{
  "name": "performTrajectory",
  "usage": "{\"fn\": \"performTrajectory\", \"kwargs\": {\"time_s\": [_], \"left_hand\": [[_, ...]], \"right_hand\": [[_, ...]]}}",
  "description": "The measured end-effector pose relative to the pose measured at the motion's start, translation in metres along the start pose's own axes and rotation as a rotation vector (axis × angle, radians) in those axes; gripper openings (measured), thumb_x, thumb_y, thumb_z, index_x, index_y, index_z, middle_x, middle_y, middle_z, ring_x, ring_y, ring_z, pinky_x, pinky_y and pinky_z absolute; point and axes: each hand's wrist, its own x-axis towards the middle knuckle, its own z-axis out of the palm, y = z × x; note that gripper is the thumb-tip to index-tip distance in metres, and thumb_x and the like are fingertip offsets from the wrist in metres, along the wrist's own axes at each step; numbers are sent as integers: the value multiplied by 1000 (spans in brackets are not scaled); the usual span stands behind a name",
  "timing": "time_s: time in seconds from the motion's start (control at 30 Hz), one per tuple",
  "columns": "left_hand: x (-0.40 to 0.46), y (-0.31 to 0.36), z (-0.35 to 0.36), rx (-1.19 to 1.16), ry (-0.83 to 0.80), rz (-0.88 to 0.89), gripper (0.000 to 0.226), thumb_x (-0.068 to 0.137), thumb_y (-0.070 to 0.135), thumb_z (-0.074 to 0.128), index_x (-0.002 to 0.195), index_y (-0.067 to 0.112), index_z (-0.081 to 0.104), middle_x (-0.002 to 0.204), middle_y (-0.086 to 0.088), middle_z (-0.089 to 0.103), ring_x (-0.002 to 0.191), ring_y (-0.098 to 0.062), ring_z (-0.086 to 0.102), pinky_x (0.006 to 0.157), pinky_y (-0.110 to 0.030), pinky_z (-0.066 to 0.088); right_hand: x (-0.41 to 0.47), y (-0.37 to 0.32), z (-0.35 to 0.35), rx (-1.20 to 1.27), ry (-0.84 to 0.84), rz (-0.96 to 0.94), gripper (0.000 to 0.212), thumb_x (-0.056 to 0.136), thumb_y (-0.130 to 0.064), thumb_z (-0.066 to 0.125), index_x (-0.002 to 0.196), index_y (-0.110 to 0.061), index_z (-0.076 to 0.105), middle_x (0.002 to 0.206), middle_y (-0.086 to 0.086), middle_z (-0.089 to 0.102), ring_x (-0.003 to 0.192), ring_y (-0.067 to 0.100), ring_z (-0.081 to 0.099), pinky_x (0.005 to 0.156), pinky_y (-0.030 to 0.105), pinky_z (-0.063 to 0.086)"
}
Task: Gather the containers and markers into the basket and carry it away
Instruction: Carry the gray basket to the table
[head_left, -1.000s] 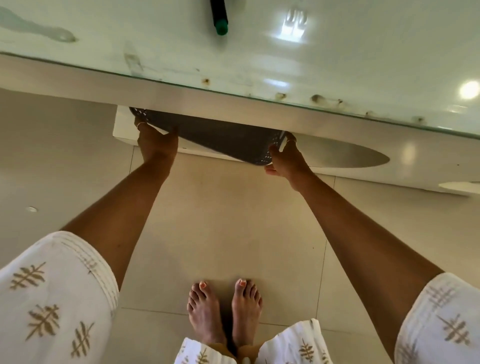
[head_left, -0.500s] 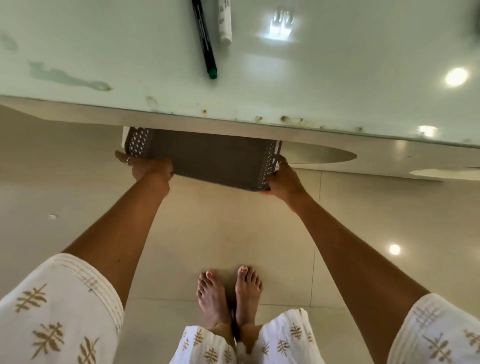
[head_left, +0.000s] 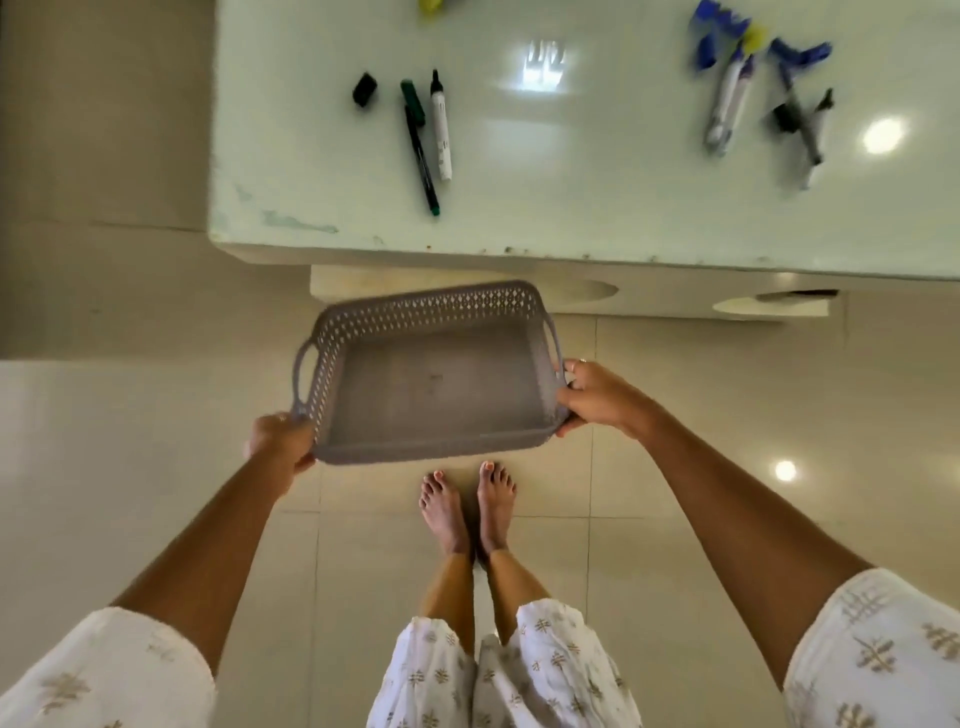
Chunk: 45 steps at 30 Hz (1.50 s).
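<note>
Plainly the grey perforated basket (head_left: 431, 379) is the thing to manage first: it hangs in the air in front of the table edge (head_left: 519, 254), above the tiled floor (head_left: 156, 441), and nothing lies in it. The left hand (head_left: 278, 441) grips its near left corner, fingers curled round the rim, and the right hand (head_left: 597, 397) holds the near right corner just below the cut-out handle, thumb under and fingers over the rim. It looks like thin moulded plastic, so I judge it light, fairly stiff, and a little springy at the latticed walls; the two oval handles at the short ends would give a surer hold than the corners once it carries weight. On the glossy table top lie a slim green-tipped pen (head_left: 422, 156) and a white marker (head_left: 441, 130) side by side, with a small black cap (head_left: 364, 89) just to their left. Well apart, to the right, lie a grey-white marker (head_left: 727, 104) and a dark-capped one (head_left: 800, 130), both blurred, with blue items (head_left: 714, 36) beyond them that I cannot make out. The markers are smooth and round, so they may roll on the slick top and are best pinched at mid-barrel. Nothing is gathered yet; setting the basket on the table seems the sensible next step.
</note>
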Motion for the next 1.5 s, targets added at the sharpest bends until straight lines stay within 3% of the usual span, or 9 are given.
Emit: {"fn": "performTrajectory", "kwargs": {"time_s": [0.03,0.1,0.27,0.5,0.6,0.8,0.93,1.2,1.5], "left_hand": [[-8,-7,-14,34,-32,-13,33,98,8,42,124,-10,52,107,-19,55,95,-27,51,60,-31,54],[-8,-38,-28,88,-2,32,27,95,14,52,112,-4,63,94,-20,62,80,-26,58,48,-29,50],[-63,-55,-37,101,70,176,21,90,10,56,103,0,68,95,-26,69,82,-36,66,77,-44,56],[-140,-7,-11,219,73,485,32,89,23,49,108,5,67,98,-28,68,92,-44,61,76,-41,47],[-160,31,21,210,42,592,25,88,10,50,103,-1,65,97,-29,67,91,-43,60,76,-43,47],[-208,104,120,219,-32,767,24,93,10,48,103,-4,65,100,-27,68,93,-40,63,69,-34,40],[-247,143,204,258,-90,749,27,94,14,48,111,3,66,100,-23,70,94,-37,64,66,-31,38],[-300,206,348,206,-232,685,32,96,12,46,123,5,60,117,-15,67,106,-30,63,81,-27,47],[-277,256,424,258,-290,592,39,97,10,46,135,7,49,126,-14,62,112,-32,61,96,-44,51]], "right_hand": [[-22,2,-3,3,-7,10,42,91,0,52,132,-5,44,107,24,66,79,32,72,77,44,60],[-68,4,-9,13,13,22,46,91,-1,53,135,-9,43,103,19,67,76,29,72,74,42,61],[-156,14,-25,119,107,13,51,90,3,47,139,-10,40,95,20,67,69,32,67,74,46,59],[-212,33,-90,242,266,-53,53,90,3,50,139,-15,40,90,16,68,65,25,69,63,38,61],[-219,49,-129,317,366,-78,48,91,3,51,135,-14,45,87,15,69,61,21,70,55,33,60],[-210,104,-236,454,558,18,44,88,10,50,127,-9,51,95,29,65,77,40,66,69,53,58],[-206,148,-325,396,646,59,40,88,6,53,123,-12,55,77,21,63,72,36,63,74,62,52],[-188,193,-475,423,693,74,41,93,7,44,129,-13,51,98,25,67,75,37,66,70,46,56],[-121,203,-551,362,690,66,41,95,-1,45,133,-17,49,106,17,68,88,36,67,84,54,55]]}}
